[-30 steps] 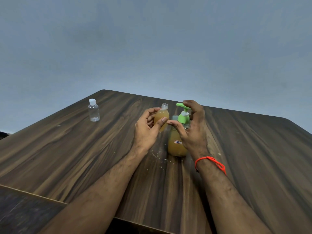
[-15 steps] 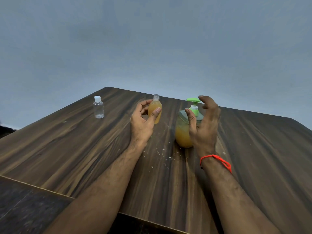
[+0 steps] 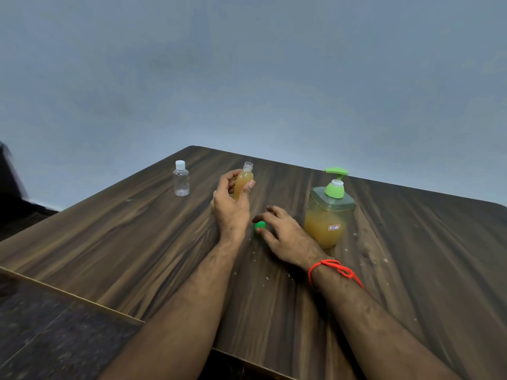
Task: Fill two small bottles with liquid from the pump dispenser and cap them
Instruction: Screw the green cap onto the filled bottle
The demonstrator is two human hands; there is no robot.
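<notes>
Head view, looking down over a dark wood-grain bench (image 3: pixel 137 242) set against a plain grey-blue wall (image 3: pixel 247 78). The left hand (image 3: pixel 231 207) holds a small bottle (image 3: pixel 243 180) upright, fingers and thumb curled round its lower part; the bottle is full of amber liquid almost to the shoulder and its threaded neck is uncapped. Whether its base touches the bench is hidden by the hand.

The right hand (image 3: pixel 285 234) lies low over the bench just right of the left wrist, palm down, its fingers bent over a small green cap (image 3: pixel 260 225). The fingertips are at the cap, but the blur there means I cannot tell whether this grip has closed on it or is only touching it. A red thread (image 3: pixel 336 268) is tied round the right wrist.

Right of the right hand stands the pump dispenser (image 3: pixel 327 212), a clear jar a little over half full of the same amber liquid, with a green pump head whose spout points right and a small label on its front. No hand touches it.

Well to the left, near the far edge, a second small bottle (image 3: pixel 181 180) stands upright, clear, empty and fitted with a white cap. Pale specks are scattered on the bench between the forearms.
</notes>
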